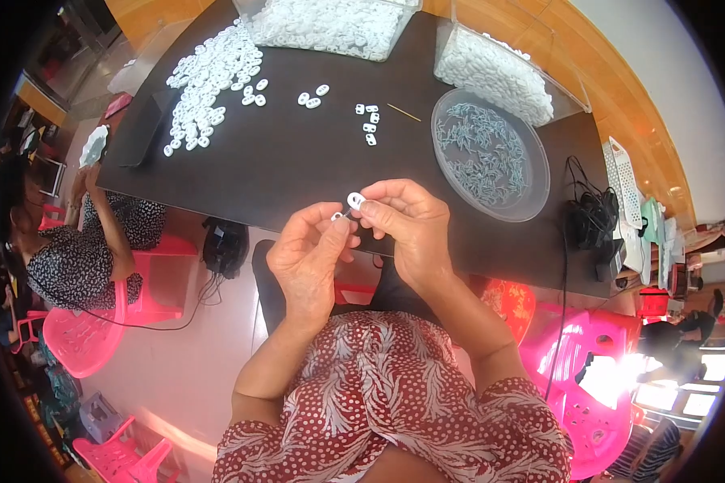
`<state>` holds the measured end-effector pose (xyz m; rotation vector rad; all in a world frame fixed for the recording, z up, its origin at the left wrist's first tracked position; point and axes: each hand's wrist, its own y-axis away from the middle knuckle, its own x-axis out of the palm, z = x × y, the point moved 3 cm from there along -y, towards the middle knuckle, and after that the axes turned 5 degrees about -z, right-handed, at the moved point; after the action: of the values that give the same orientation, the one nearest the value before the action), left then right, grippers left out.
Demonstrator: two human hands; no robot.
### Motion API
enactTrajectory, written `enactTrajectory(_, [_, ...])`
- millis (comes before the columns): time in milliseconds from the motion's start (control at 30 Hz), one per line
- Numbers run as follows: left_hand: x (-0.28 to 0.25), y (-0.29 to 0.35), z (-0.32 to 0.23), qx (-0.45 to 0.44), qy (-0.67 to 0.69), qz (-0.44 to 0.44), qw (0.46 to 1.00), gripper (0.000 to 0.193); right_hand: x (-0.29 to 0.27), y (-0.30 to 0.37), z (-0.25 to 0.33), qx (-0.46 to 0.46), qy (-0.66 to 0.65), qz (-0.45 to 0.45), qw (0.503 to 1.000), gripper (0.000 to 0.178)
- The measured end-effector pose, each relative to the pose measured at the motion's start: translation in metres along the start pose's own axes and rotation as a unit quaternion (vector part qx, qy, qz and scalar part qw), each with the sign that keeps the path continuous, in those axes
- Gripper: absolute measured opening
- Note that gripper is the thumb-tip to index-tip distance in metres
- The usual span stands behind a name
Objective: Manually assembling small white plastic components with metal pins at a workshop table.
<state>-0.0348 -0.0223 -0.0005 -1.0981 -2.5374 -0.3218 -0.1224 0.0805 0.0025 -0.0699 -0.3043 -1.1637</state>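
Close together over the table's near edge, both hands are pinched. My left hand [304, 262] grips a small white plastic piece [336, 216] between thumb and fingertips. Held by my right hand [415, 233] is a white oval plastic piece with holes [356, 199], tilted up. A thin metallic bit [347, 213] shows between the two pieces; whether it joins them I cannot tell. Beyond the hands lie several small white pieces [370, 128] and a thin gold-coloured stick [404, 113]. Three loose white ovals [313, 102] sit to their left.
A pile of white ovals [209, 80] covers the table's far left. Two clear bins of white pieces [322, 28] [491, 72] stand at the back. At right are a round tray [541, 181] of small grey-blue parts and black cables [592, 201]. Another person [80, 249] sits at left.
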Motion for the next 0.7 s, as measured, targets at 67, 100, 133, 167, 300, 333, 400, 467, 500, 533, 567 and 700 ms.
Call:
enactTrajectory(67, [-0.0005, -0.0001, 0.0009, 0.002, 0.005, 0.000, 1.000, 0.016, 0.0014, 0.0012, 0.0019, 0.001, 0.015, -0.001, 1.000, 0.015])
enactTrajectory(100, [-0.0007, -0.0001, 0.0013, 0.004, 0.010, 0.001, 1.000, 0.016, 0.0020, 0.0017, 0.0020, 0.002, 0.016, 0.000, 1.000, 0.015])
enactTrajectory(133, [-0.0010, -0.0001, 0.0018, 0.004, 0.011, 0.000, 1.000, 0.016, 0.0024, 0.0023, 0.0023, -0.005, 0.020, -0.002, 1.000, 0.014])
enactTrajectory(167, [-0.0011, 0.0000, 0.0022, 0.005, 0.016, 0.002, 1.000, 0.016, 0.0029, 0.0029, 0.0029, -0.012, 0.025, -0.004, 1.000, 0.014])
enactTrajectory(300, [-0.0012, 0.0006, 0.0029, 0.012, 0.016, 0.005, 1.000, 0.016, 0.0049, 0.0045, 0.0052, -0.017, 0.005, 0.002, 1.000, 0.012])
enactTrajectory(333, [-0.0011, 0.0007, 0.0030, 0.012, 0.017, 0.004, 1.000, 0.016, 0.0042, 0.0041, 0.0051, -0.020, 0.014, 0.001, 1.000, 0.012])
enactTrajectory(400, [-0.0007, 0.0008, 0.0033, 0.012, 0.010, 0.000, 1.000, 0.016, 0.0035, 0.0042, 0.0054, -0.022, 0.024, -0.002, 0.999, 0.012])
enactTrajectory(467, [-0.0009, 0.0009, 0.0033, 0.013, 0.009, 0.001, 1.000, 0.016, 0.0046, 0.0048, 0.0072, -0.022, 0.020, -0.001, 1.000, 0.012])
enactTrajectory(500, [-0.0011, 0.0010, 0.0030, 0.014, 0.009, 0.001, 1.000, 0.016, 0.0053, 0.0052, 0.0076, -0.021, 0.020, 0.000, 1.000, 0.012])
enactTrajectory(533, [-0.0010, 0.0008, 0.0032, 0.015, 0.009, 0.000, 1.000, 0.016, 0.0062, 0.0059, 0.0085, -0.032, 0.025, 0.001, 0.999, 0.012])
enactTrajectory(567, [-0.0007, 0.0007, 0.0039, 0.019, 0.010, -0.005, 1.000, 0.016, 0.0064, 0.0068, 0.0093, -0.043, 0.032, 0.001, 0.999, 0.011])
enactTrajectory(700, [-0.0014, 0.0010, 0.0059, 0.034, 0.001, -0.004, 0.999, 0.017, 0.0071, 0.0083, 0.0092, -0.045, 0.022, -0.003, 0.999, 0.011])
